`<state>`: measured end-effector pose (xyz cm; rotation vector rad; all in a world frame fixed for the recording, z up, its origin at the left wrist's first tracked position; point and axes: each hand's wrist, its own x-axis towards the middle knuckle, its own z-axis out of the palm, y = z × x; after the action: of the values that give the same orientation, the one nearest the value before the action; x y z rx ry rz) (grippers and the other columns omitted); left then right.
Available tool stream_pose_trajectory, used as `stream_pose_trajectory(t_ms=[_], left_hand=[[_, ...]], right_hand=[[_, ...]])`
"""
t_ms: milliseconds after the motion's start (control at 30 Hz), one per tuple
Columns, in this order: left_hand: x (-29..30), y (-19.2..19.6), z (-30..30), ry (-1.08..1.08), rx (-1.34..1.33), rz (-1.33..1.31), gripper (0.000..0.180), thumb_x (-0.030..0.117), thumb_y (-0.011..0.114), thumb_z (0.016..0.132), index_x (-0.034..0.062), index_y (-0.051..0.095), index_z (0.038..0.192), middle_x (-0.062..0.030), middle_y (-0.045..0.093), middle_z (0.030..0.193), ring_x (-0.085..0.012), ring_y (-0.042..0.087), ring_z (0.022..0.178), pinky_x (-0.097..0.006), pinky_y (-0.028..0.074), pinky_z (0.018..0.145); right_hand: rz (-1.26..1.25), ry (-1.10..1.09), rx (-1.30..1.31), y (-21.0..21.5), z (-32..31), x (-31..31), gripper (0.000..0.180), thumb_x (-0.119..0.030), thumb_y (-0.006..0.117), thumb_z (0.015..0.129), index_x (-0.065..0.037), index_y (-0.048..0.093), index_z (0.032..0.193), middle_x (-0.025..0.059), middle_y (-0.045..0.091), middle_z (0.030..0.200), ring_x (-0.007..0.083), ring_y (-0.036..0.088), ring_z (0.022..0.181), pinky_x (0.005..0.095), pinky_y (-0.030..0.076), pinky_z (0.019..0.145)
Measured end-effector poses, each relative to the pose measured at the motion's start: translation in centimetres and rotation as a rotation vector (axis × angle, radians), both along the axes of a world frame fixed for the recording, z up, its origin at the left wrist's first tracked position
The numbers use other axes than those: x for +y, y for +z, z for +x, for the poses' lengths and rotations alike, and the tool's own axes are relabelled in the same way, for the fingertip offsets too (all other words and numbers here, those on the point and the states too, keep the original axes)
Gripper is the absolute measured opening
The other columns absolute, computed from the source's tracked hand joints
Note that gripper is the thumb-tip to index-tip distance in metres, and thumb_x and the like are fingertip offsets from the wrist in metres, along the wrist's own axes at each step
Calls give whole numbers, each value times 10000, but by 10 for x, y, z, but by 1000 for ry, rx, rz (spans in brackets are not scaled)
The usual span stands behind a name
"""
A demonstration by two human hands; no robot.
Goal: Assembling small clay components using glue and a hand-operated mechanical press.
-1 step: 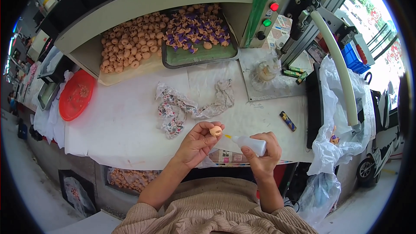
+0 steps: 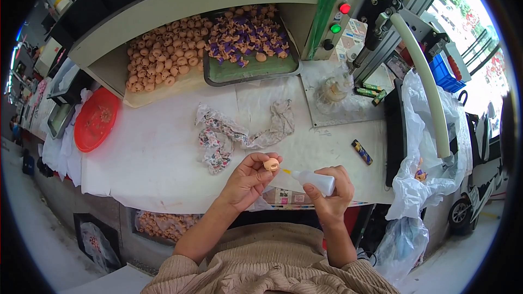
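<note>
From where I stand, the left hand [image 2: 245, 184] has a small peach-coloured hollow piece [image 2: 271, 165] pinched between thumb and fingers, raised over the front edge of the worktop [image 2: 147, 149] with its opening showing. The right hand [image 2: 336, 191] is wrapped around a white squeeze bottle [image 2: 318, 182], tipped sideways so that its yellow nozzle [image 2: 286, 172] points left at the piece; the tip is just beside it, and I can't tell whether they touch.

Beyond the hands, a crumpled floral cloth [image 2: 215, 125] sprawls over the white covering. Off to the right lies a dark patterned cylinder [image 2: 362, 152], and past it a metal plate [image 2: 348, 117] carries more such cylinders near some clear plastic. Farther back, a heap of peach-coloured pieces [image 2: 163, 57] sits under the shelf, beside a dark-rimmed tray [image 2: 245, 80] of small purple-and-peach figures [image 2: 248, 35]. A red dish [image 2: 87, 125] leans at the far left edge.
</note>
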<state>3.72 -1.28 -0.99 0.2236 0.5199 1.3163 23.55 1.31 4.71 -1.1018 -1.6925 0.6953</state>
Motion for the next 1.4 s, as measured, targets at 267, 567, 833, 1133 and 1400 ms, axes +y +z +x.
stream_pose_trajectory(t_ms=[267,567,833,1133,1400], left_hand=[[2,0,-1,-11,21,-7,304,-95,569,858,79,541,1105,-76,549,1227,-205,516,1203,-279,468,1011],[4,2,-8,-11,-5,-46,290,-39,573,883,76,532,1147,-109,576,1179,-190,579,1108,-256,508,958],[-2,4,-29,-42,-116,-10,307,64,580,910,72,514,1210,-110,573,1194,-209,596,1090,-288,525,934],[-12,11,-55,-79,-136,68,308,101,585,915,82,502,1212,-115,570,1179,-210,608,1063,-309,539,914],[-20,24,-69,-111,-170,132,307,92,568,924,79,485,1220,-125,551,1199,-208,604,1069,-317,533,927]], right_hand=[[49,9,8,0,-2,5,275,-148,824,681,-17,643,842,82,615,733,189,541,630,289,423,560],[68,-7,48,-11,-8,8,293,-141,817,691,-11,627,871,79,611,765,186,549,661,286,429,580],[-168,16,-17,-26,-42,49,306,-105,745,774,0,557,991,62,575,913,135,555,834,253,452,770],[80,97,-360,-9,-83,94,182,-107,688,800,-17,608,937,112,635,890,249,570,811,343,439,693],[393,263,-343,34,-182,180,158,19,593,793,-26,666,925,123,659,993,323,578,918,389,459,807]])
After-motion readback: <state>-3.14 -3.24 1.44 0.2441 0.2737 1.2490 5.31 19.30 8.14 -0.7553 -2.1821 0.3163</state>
